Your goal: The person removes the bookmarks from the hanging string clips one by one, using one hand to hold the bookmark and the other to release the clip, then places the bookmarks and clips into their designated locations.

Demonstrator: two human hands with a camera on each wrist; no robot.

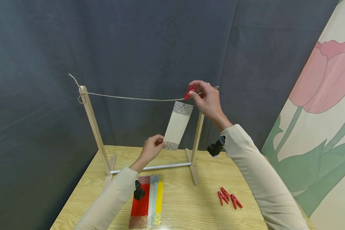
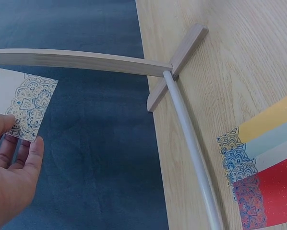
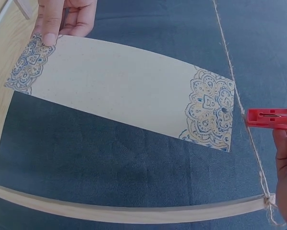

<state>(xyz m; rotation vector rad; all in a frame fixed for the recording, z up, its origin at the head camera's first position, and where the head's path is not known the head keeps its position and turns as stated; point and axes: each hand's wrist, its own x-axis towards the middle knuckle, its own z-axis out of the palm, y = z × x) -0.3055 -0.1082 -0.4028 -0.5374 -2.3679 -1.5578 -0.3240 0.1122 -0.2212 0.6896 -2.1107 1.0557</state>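
Observation:
My left hand (image 1: 153, 147) pinches a cream bookmark (image 1: 176, 125) by its lower left edge. Patterned lace-like bands cross both ends of the card, and a small hole shows near its top. The card tilts slightly, its top edge just below a twine line (image 1: 132, 98). In the right wrist view that top end (image 3: 210, 110) lies right beside the twine. Above, my right hand (image 1: 208, 99) pinches a red clothespin (image 1: 187, 93) between thumb and fingers. The clothespin's tip is right at the twine (image 3: 251, 139).
The twine spans two wooden posts (image 1: 95, 127), joined low down by a white rod (image 1: 164, 166). A red bookmark (image 1: 140, 199), a yellow one (image 1: 159, 198) and pale ones overlap on the table (image 1: 189, 204). Several red clothespins (image 1: 235, 201) lie at the right. A dark curtain (image 1: 149, 48) hangs behind.

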